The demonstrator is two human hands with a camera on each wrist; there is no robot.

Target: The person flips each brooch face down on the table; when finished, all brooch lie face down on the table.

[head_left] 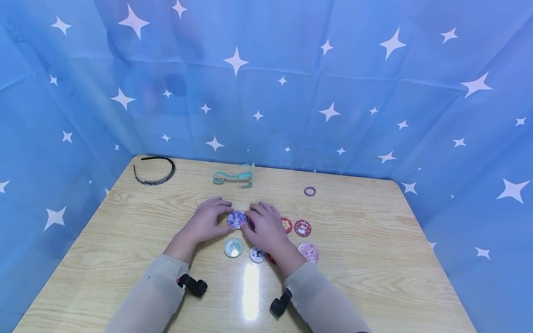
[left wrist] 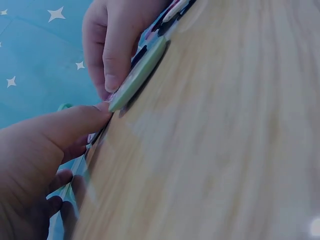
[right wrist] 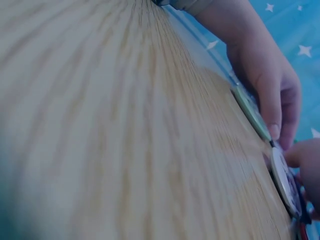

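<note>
A round purple badge lies on the table between the two hands. At its left edge, my left hand holds it with thumb and forefinger. My right hand grips its right edge with thumb and forefinger. A dark purple badge is partly hidden beneath the right hand. Nearer the front lie a pale green badge and a white badge. In the left wrist view, the green badge's rim hides part of the fingers' contact.
Right of the right hand lie a red badge with a yellow figure, a dark red badge and a pink badge. Farther back are a black headband, a teal strap-like item and a purple ring.
</note>
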